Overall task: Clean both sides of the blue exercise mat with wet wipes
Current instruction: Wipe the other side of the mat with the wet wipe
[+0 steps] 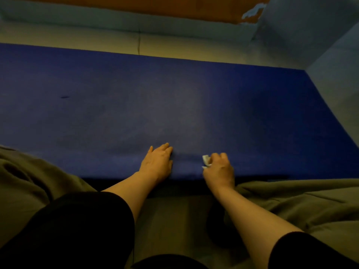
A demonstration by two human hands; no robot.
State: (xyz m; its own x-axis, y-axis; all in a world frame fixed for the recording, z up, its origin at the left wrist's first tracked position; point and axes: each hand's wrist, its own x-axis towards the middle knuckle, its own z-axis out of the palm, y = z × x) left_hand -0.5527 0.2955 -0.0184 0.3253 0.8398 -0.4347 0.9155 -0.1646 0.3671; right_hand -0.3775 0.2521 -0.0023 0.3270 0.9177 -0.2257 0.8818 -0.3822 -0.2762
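Here the blue exercise mat lies flat on the floor, running left to right beside a pale blue wall. The left hand rests spread, palm down, near its front edge. Just beside it, the right hand grips a crumpled white wet wipe against the mat.

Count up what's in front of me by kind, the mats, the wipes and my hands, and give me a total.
Blue exercise mats: 1, the mat lying flat.
Wet wipes: 1, a crumpled white wipe held in the right hand.
Hands: 2, the right one gripping the wipe, the left hand resting flat on the mat.
Total: 4
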